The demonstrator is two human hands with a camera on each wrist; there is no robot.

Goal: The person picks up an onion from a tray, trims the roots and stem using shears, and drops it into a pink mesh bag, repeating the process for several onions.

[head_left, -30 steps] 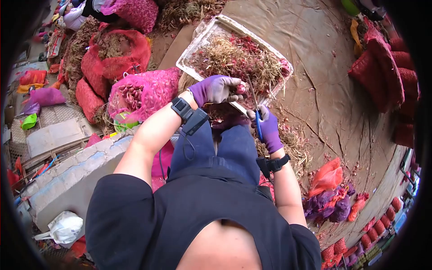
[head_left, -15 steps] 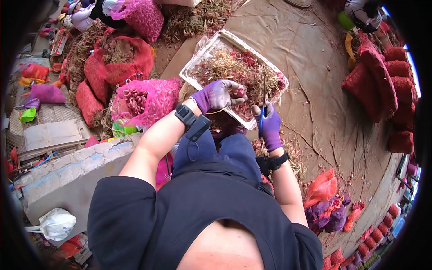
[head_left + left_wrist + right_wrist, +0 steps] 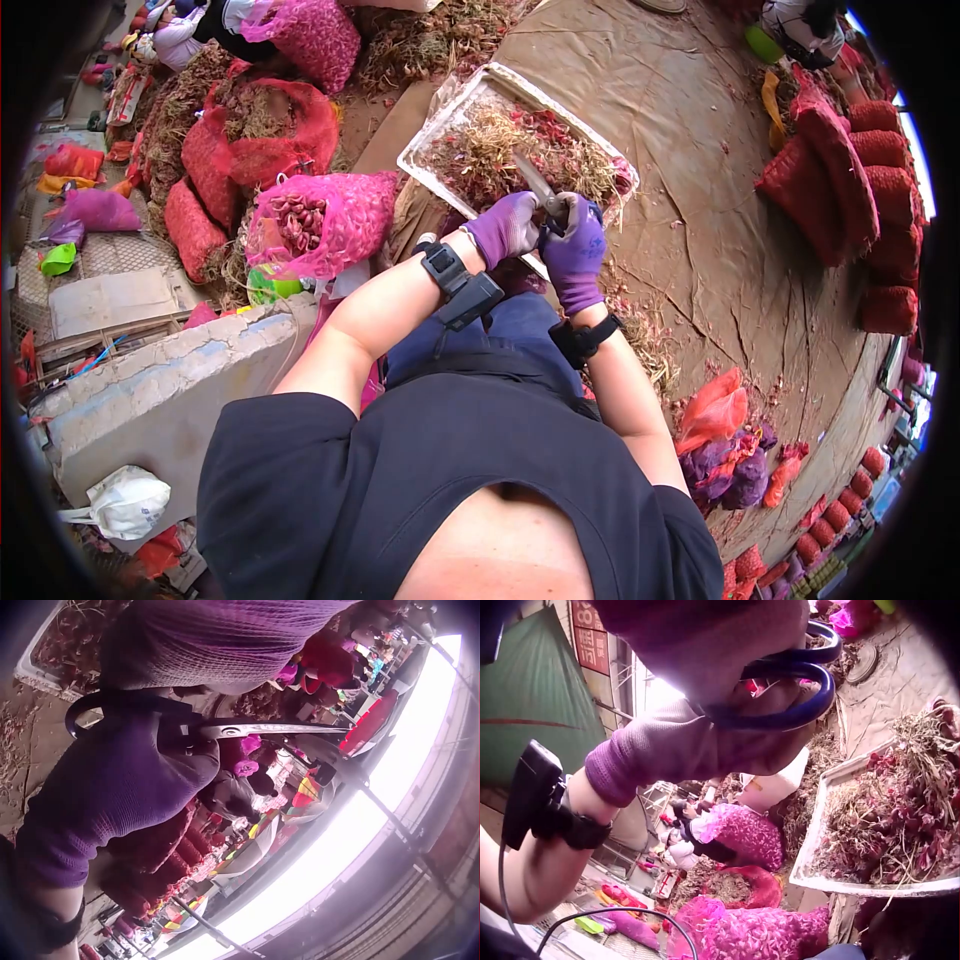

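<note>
Both hands wear purple gloves and meet just above the near edge of a white tray (image 3: 575,110) heaped with dry stalks and red bulbs. My right hand (image 3: 577,248) grips blue-handled scissors (image 3: 535,182), their blades pointing up over the tray. In the right wrist view the scissor handles (image 3: 821,705) loop past the fingers. My left hand (image 3: 508,230) is curled close against the right one. Between the hands a small red patch of a shallot (image 3: 756,687) shows, mostly hidden by the gloves. The left wrist view shows the metal blades (image 3: 285,728) sticking out from the right hand.
Left of the tray stands a pink mesh bag (image 3: 350,220) of red bulbs, with red mesh bags (image 3: 195,230) beyond. A concrete ledge (image 3: 180,370) runs at the left. Brown tarp (image 3: 730,200) covers the ground to the right, with red sacks (image 3: 885,190) farther off.
My left hand has moved right and the right hand slightly left, so they now meet. The shallot seen in the left fingers is now hidden in the head view. The scissors have tilted left.
</note>
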